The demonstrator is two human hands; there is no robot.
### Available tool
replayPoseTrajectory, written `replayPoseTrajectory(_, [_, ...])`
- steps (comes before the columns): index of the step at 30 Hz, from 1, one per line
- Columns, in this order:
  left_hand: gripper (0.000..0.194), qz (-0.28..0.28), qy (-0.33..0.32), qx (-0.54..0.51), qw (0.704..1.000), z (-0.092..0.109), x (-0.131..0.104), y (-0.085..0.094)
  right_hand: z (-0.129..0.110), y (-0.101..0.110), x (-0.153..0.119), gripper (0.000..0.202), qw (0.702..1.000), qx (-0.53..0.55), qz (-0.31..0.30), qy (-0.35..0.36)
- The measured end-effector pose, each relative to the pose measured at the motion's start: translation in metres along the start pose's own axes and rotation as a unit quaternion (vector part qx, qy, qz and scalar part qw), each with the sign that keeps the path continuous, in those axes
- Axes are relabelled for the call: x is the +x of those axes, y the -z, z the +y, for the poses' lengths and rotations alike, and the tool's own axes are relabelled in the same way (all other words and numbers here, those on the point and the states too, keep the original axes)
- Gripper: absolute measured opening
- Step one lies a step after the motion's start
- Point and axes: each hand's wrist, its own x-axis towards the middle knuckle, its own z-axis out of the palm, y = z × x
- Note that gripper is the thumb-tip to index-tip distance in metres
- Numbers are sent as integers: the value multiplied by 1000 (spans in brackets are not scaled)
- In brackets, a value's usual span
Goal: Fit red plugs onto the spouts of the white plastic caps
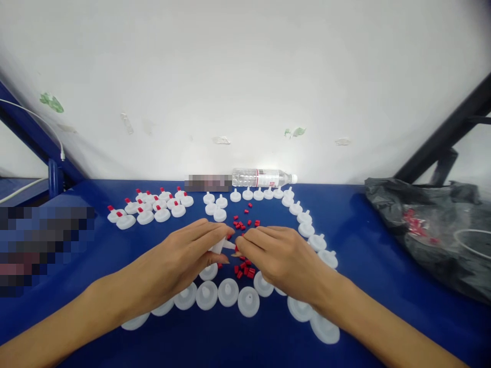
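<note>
My left hand (195, 248) is closed round a white nozzle lid (218, 246), whose tip points right. At that tip, the fingers of my right hand (264, 250) pinch a small red cap, mostly hidden by them. Loose red caps (245, 269) lie between and below the hands, with others just beyond. White lids without caps (248, 301) form a curved row around the hands. At the left stands a group of white lids with red caps on their tips (146, 216).
A clear plastic bottle (261, 178) lies along the wall at the back of the blue table (99, 255). On the right, a dark plastic bag (399, 245) holds red pieces. A blurred patch covers the left edge. Metal frame bars rise on both sides.
</note>
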Motion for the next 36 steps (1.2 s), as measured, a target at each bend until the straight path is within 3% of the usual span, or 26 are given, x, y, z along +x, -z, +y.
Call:
replayPoseTrajectory(7, [31,-17,39,-23,999,4,0,5,1,3,2,28,999,-29,-3,17])
replayPoseTrajectory(16, [40,-30,-3,-4,1000,4,0,0,8,-4,-6,31,997,43,-52,35])
replayPoseTrajectory(22, [40,-6,-19,29,999,4,-1,0,11,-4,-7,37,994,102,-41,22])
replayPoseTrajectory(27, [30,20,-9,62,998,4,4,6,11,-3,-1,33,992,128,-14,-4])
replayPoseTrajectory(31, [26,69,6,62,996,7,9,10,10,2,7,34,996,86,33,-20])
replayPoseTrajectory(36, [19,107,55,126,985,-7,8,13,15,5,4,31,996,59,27,-53])
